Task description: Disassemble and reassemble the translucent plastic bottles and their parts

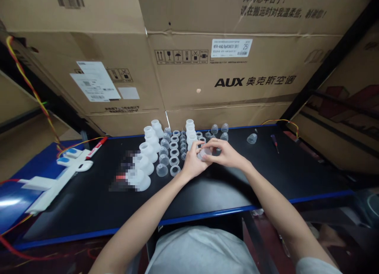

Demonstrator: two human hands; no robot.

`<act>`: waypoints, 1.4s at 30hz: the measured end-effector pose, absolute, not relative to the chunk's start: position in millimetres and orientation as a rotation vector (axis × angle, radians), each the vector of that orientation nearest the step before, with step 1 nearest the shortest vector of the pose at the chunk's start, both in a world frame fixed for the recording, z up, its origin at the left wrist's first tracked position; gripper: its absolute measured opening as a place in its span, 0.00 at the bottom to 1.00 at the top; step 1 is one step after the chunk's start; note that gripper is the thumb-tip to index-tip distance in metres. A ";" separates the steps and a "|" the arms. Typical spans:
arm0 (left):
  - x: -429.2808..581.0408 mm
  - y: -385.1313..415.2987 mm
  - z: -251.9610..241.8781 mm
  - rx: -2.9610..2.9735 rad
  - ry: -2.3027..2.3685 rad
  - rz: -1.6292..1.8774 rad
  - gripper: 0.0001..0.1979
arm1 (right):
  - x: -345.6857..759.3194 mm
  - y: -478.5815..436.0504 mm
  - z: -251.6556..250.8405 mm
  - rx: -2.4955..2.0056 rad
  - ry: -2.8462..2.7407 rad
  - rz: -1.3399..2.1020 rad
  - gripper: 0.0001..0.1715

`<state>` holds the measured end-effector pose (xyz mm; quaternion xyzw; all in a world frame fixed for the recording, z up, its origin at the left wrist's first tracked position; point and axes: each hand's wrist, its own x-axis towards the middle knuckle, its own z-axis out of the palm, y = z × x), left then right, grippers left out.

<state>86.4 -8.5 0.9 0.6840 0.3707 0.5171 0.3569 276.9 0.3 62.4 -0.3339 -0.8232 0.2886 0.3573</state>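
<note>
A small translucent plastic piece (205,152), round and cup-like, is held between my two hands over the black table mat. The fingers of my left hand (194,160) curl around it from the left. From the other side my right hand (223,152), with a ring on one finger, pinches its edge. Just left of my hands stand rows of clear domed caps (162,169), white rings (175,170) and small clear parts (183,151). Stacked white funnel-shaped pieces (191,128) rise behind my left hand. My fingers partly hide the held piece.
More white funnel-shaped pieces (148,151) line the left, partly blurred. Clear domes (224,128) stand behind my right hand; another clear dome (252,138) and a dark screwdriver (275,143) lie right. A power strip (56,187) and red marker (97,147) lie left. Cardboard (189,80) walls the back.
</note>
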 end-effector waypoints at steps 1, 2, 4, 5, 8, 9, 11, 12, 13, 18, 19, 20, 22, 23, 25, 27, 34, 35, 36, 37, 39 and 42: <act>86.8 -8.3 0.4 1.756 0.940 1.334 0.32 | 277.2 0.2 62.9 -0.825 -2.115 0.772 0.21; 87.3 -8.0 0.0 1.746 0.923 1.330 0.30 | 277.7 0.2 63.5 -0.787 -2.110 0.799 0.22; 88.1 -7.3 0.6 1.715 0.883 1.318 0.27 | 279.1 0.8 64.6 -0.728 -2.102 0.866 0.22; 88.3 -7.0 1.9 1.689 0.854 1.307 0.26 | 279.9 1.4 64.8 -0.713 -2.091 0.908 0.22; 86.6 -6.6 10.3 1.571 0.721 1.188 0.26 | 281.8 3.9 62.9 -0.672 -2.023 1.061 0.22; 85.1 -6.4 14.0 1.525 0.671 1.098 0.26 | 282.0 4.7 61.5 -0.651 -1.998 1.115 0.21; 81.0 -5.7 20.7 1.425 0.579 0.877 0.25 | 281.6 6.0 58.2 -0.590 -1.951 1.218 0.21; 78.8 -5.1 23.0 1.373 0.540 0.776 0.24 | 281.1 6.4 56.5 -0.553 -1.927 1.267 0.21; 76.5 -4.5 24.4 1.321 0.510 0.698 0.22 | 280.5 6.8 54.8 -0.516 -1.905 1.311 0.21; 70.9 -5.6 19.1 1.156 0.457 0.595 0.21 | 282.3 9.2 53.0 -0.341 -1.750 1.434 0.20; 71.0 -7.1 18.0 1.145 0.455 0.579 0.20 | 284.4 10.1 54.3 -0.332 -1.705 1.418 0.20; 71.4 -8.7 17.8 1.141 0.458 0.569 0.20 | 287.0 11.3 56.0 -0.346 -1.662 1.390 0.20; 71.6 -11.3 21.6 1.198 0.476 0.596 0.18 | 292.7 14.3 59.4 -0.457 -1.603 1.316 0.22; 70.6 -11.7 25.6 1.268 0.496 0.648 0.18 | 295.3 16.1 60.5 -0.550 -1.590 1.274 0.23; 65.2 -10.4 36.6 1.472 0.558 0.777 0.18 | 299.8 20.0 60.3 -0.756 -1.600 1.163 0.25; 54.8 -6.9 48.5 1.663 0.659 0.861 0.18 | 303.5 23.6 57.0 -0.940 -1.675 1.004 0.27; 19.5 1.6 73.9 2.013 0.854 0.803 0.19 | 311.0 33.2 36.9 -1.245 -2.188 0.455 0.17; 17.4 1.9 75.1 2.035 0.864 0.798 0.19 | 310.1 34.0 34.5 -1.257 -2.251 0.401 0.15; 16.1 2.1 75.6 2.049 0.871 0.791 0.19 | 308.7 34.7 32.4 -1.258 -2.306 0.363 0.13; 15.2 2.5 75.4 2.059 0.878 0.780 0.19 | 307.0 35.1 30.7 -1.251 -2.349 0.343 0.12; 14.1 3.7 73.2 2.090 0.912 0.759 0.18 | 302.9 35.1 28.0 -1.238 -2.404 0.335 0.11; 13.2 5.7 68.7 2.154 1.008 0.736 0.18 | 296.5 33.2 26.3 -1.223 -2.461 0.339 0.09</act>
